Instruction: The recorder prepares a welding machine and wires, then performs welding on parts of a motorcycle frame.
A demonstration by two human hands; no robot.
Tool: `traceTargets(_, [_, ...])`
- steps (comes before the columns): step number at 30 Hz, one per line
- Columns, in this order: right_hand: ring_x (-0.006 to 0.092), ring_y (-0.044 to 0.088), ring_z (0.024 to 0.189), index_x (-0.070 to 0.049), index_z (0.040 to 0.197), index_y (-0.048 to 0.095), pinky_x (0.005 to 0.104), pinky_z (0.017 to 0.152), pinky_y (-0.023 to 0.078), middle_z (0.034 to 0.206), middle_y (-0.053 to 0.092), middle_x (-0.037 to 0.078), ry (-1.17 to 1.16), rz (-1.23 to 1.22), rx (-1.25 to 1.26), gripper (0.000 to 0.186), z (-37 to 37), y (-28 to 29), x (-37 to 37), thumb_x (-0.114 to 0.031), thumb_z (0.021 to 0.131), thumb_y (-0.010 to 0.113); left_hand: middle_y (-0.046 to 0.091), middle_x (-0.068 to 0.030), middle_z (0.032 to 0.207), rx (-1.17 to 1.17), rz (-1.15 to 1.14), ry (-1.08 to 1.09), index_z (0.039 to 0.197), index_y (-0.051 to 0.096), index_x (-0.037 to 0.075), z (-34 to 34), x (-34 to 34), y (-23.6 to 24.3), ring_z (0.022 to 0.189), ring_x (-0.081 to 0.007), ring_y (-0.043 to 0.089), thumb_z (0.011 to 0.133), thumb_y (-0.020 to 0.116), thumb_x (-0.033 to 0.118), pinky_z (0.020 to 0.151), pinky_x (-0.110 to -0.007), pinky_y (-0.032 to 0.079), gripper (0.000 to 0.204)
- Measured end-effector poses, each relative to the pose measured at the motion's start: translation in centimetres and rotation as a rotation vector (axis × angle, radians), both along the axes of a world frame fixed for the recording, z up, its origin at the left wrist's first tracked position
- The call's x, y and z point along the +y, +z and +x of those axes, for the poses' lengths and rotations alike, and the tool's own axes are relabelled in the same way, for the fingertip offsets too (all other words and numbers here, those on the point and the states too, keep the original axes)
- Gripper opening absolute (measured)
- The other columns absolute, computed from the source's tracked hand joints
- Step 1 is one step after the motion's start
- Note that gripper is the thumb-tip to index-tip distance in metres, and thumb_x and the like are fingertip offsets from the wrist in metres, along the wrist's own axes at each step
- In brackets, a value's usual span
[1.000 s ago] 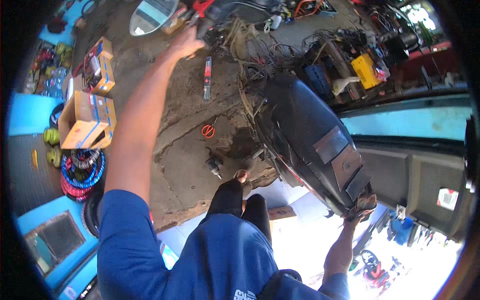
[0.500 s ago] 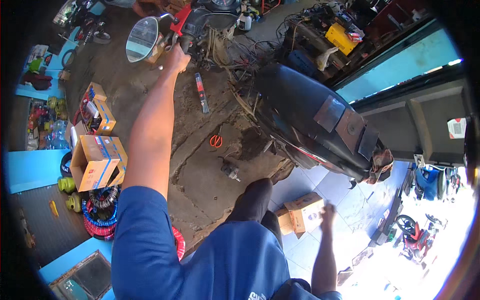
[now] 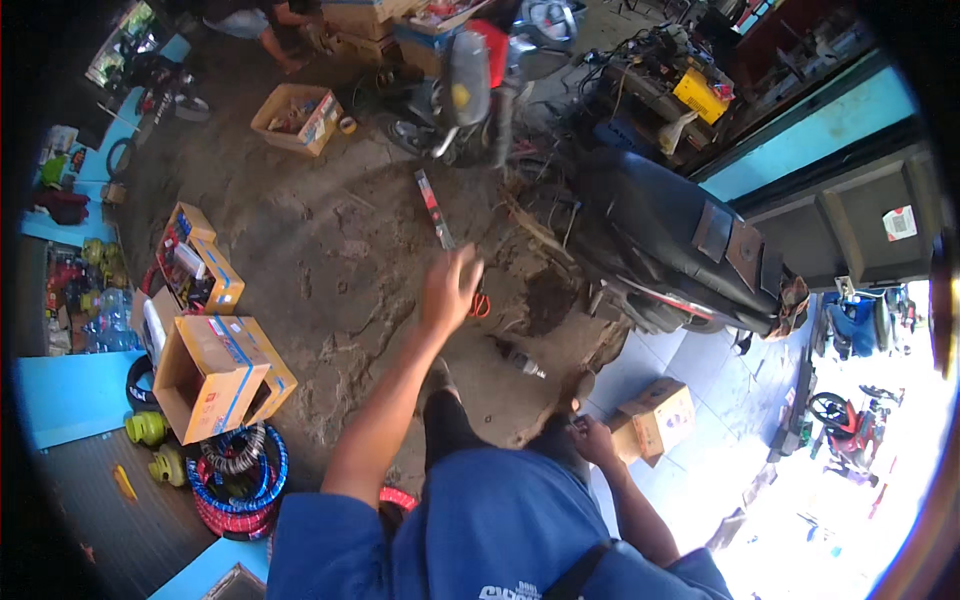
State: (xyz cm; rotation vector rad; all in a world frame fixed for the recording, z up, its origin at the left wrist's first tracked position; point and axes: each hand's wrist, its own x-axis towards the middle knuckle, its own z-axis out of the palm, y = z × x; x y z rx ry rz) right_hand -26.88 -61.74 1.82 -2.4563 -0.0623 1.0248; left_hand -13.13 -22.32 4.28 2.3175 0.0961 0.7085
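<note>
My left hand (image 3: 449, 288) is stretched out over the dirt floor with its fingers apart, holding nothing. It hovers near a small pair of red-handled scissors (image 3: 481, 305) and below a long flat red and black tool (image 3: 435, 209) lying on the ground. My right hand (image 3: 592, 437) hangs low by my knee with the fingers curled; whether it holds anything is unclear. A black motorcycle (image 3: 660, 235) with its front stripped and wires exposed stands to the right of my left hand.
Open cardboard boxes (image 3: 215, 375) stand at the left beside coiled blue and red hoses (image 3: 235, 485). Another box of parts (image 3: 297, 116) sits farther off. A small box (image 3: 655, 418) lies on the tiled floor at right. A person (image 3: 262, 22) crouches at the top left.
My left arm has dropped from reaching up toward the motorcycle's front down to the floor near the scissors. The view has tilted, showing more of the ground and boxes.
</note>
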Motion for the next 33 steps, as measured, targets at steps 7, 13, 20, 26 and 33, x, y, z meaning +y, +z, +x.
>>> traceTargets(7, [0.0309, 0.069, 0.088, 0.002, 0.099, 0.066, 0.04, 0.082, 0.053, 0.094, 0.07, 0.019, -0.357, 0.142, -0.133, 0.036, -2.2, 8.5, 12.8, -0.032, 0.089, 0.064, 0.068, -0.0175, 0.1, 0.901, -0.457, -0.009, 0.109, 0.066, 0.004, -33.3, 5.2, -4.1, 0.093, -0.031, 0.066, 0.086, 0.068, 0.027, 0.084, -0.04, 0.051, 0.032])
traceTargets(13, [0.0371, 0.063, 0.103, -0.001, 0.111, 0.061, 0.0432, 0.089, 0.05, 0.105, 0.066, 0.024, 0.222, 0.028, -0.229, 0.047, 4.3, 3.5, 20.1, -0.038, 0.083, 0.069, 0.068, -0.0174, 0.103, 1.07, -0.552, -0.076, 0.107, 0.068, 0.003, -32.3, 13.1, -5.6, 0.097, -0.0299, 0.066, 0.085, 0.069, 0.028, 0.085, -0.039, 0.05, 0.033])
traceTargets(20, [0.0394, 0.064, 0.098, -0.008, 0.108, 0.066, 0.0485, 0.085, 0.052, 0.101, 0.066, 0.022, 0.458, -0.007, 0.016, 0.043, 7.7, -4.3, 28.5, -0.041, 0.08, 0.068, 0.068, -0.0185, 0.106, 1.268, -0.579, -0.29, 0.11, 0.068, 0.004, -25.6, 18.0, -7.6, 0.103, -0.0322, 0.064, 0.083, 0.069, 0.022, 0.09, -0.039, 0.049, 0.032])
traceTargets(26, [0.0369, 0.068, 0.087, -0.012, 0.106, 0.068, 0.0465, 0.078, 0.054, 0.094, 0.069, 0.018, 0.498, -0.061, 0.171, 0.033, 15.4, -8.3, 33.9, -0.036, 0.082, 0.064, 0.068, -0.016, 0.104, 1.308, -0.292, -0.356, 0.101, 0.068, 0.005, -13.7, 25.0, -7.2, 0.101, -0.0336, 0.064, 0.084, 0.063, 0.013, 0.087, -0.041, 0.049, 0.02])
traceTargets(33, [0.0291, 0.07, 0.088, -0.015, 0.116, 0.067, 0.0398, 0.076, 0.054, 0.098, 0.071, 0.015, 0.357, 0.083, 0.451, 0.039, 18.3, -4.1, 34.4, -0.033, 0.082, 0.065, 0.068, -0.0168, 0.106, 1.447, -0.559, -1.107, 0.104, 0.067, 0.005, -2.0, 32.1, -5.7, 0.101, -0.0338, 0.064, 0.083, 0.063, 0.01, 0.088, -0.042, 0.048, 0.022])
